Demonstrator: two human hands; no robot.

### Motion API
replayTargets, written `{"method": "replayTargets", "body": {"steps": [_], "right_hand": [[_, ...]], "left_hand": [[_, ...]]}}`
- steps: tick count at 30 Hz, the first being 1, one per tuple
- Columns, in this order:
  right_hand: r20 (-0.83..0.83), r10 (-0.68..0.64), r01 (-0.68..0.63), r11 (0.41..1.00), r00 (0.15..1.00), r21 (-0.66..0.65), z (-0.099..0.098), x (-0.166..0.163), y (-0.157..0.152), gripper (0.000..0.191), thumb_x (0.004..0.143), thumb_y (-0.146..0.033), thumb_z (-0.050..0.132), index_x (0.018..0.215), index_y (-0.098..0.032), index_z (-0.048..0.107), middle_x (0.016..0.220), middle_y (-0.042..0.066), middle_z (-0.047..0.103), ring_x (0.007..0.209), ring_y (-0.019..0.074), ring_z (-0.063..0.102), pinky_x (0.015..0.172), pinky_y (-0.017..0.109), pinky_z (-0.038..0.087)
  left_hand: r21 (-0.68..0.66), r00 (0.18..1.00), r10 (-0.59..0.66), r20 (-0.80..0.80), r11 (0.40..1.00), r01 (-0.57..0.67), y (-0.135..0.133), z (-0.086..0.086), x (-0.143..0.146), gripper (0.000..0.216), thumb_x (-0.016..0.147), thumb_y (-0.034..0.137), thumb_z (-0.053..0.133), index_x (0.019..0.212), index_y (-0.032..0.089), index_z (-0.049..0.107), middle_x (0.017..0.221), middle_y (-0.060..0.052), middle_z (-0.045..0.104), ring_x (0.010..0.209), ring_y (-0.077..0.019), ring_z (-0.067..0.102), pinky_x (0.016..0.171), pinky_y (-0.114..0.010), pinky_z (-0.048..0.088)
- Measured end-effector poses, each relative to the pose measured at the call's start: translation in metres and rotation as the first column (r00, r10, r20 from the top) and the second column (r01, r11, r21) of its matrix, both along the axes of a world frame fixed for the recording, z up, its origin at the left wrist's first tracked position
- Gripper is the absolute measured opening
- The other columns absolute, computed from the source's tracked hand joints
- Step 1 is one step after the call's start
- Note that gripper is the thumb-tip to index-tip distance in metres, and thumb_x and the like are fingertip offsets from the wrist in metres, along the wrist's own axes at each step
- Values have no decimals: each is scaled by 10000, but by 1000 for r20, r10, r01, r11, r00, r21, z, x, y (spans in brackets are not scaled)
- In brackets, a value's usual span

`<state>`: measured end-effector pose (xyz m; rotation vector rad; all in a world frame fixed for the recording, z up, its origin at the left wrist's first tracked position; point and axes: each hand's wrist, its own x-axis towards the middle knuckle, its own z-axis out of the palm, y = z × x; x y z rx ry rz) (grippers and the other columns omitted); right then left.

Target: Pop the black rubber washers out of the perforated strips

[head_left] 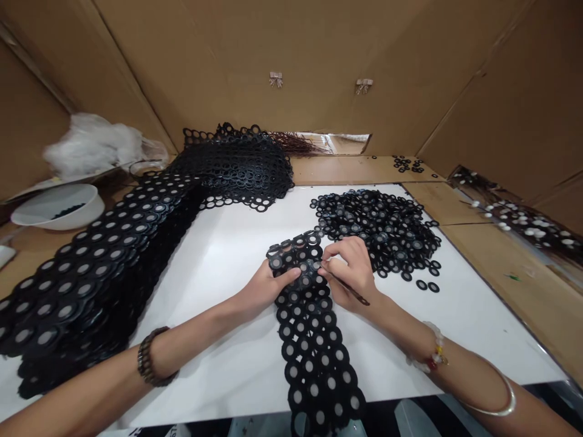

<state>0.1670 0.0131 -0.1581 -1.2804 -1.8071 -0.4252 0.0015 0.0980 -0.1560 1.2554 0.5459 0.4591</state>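
Observation:
A black strip of punched rubber rings (314, 346) runs from the table's near edge up to the middle of the white sheet (228, 255). My left hand (266, 285) presses down on the strip's upper left part, fingers closed over it. My right hand (350, 270) pinches a thin brown stick tool (348, 286) with its tip at the strip's top rings. Just behind my right hand lies a heap of loose black rings (380, 227).
A long pile of black ring strips (136, 237) covers the left side up to the back. A white bowl (59, 206) and white plastic bag (95, 142) sit at the left. Cardboard walls (319, 54) enclose the table. Several loose rings (410, 164) lie on the back ledge.

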Motion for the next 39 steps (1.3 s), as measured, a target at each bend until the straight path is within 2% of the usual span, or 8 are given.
{"method": "replayTargets", "body": {"steps": [6,12,19,24,30,33,36,39], "right_hand": [[163,-121,115,992,979,45,-9,-5,4,185,749,-36,476,657,-191,436,808,29,556,737,170,481,745,375,357],[161,-131,144,987,978,-74,-6,-6,7,173,779,-64,466,664,-193,459,793,50,565,731,189,485,681,355,396],[-229,101,-114,992,968,-44,-10,-2,8,197,836,-40,415,784,-200,518,908,49,655,866,184,624,912,433,455],[-567,-9,-52,994,824,-92,-1,-5,9,169,860,-135,463,739,-205,558,788,30,662,759,189,633,742,364,519],[-715,-66,-29,992,696,-120,7,1,11,184,874,-206,497,690,-198,490,803,54,665,770,191,619,692,337,499],[-665,-16,-17,999,746,-43,5,-3,7,169,878,-188,481,710,-200,478,899,72,647,844,203,616,706,354,511],[-392,64,-36,996,918,78,1,-12,0,100,843,-121,497,805,-206,532,974,80,585,833,193,602,654,333,522],[-179,128,-117,991,976,69,-4,-19,-3,210,818,-58,487,907,-233,560,896,48,570,733,154,585,579,273,510]], "left_hand": [[57,1000,3,-11,998,-3,-2,-1,-1,336,793,319,634,1105,199,600,1159,-74,625,1084,-272,548,938,-408,414],[110,999,-49,10,993,47,-2,-1,1,398,800,316,627,1179,212,568,1223,-71,590,1127,-273,519,961,-395,394],[17,999,-34,-31,999,35,3,-2,2,386,774,342,649,1115,168,595,1099,-98,656,1163,-309,492,942,-424,410],[-15,996,-82,-22,997,82,6,-4,2,333,760,338,666,1043,167,629,1013,-97,686,1076,-298,559,887,-414,446],[-267,1000,-16,-6,964,14,1,6,1,294,732,272,702,1000,163,651,1021,-101,691,995,-273,610,840,-366,474],[-399,999,49,-6,916,-47,1,12,2,285,761,260,669,1033,179,655,1046,-90,686,998,-254,615,845,-332,472],[-504,994,99,43,861,-64,7,14,3,347,807,315,607,1136,208,607,1082,-82,673,1031,-262,601,862,-364,473],[-562,992,74,106,827,-1,11,14,3,395,826,374,568,1197,237,563,1081,-76,670,1009,-275,611,869,-408,473]]}}
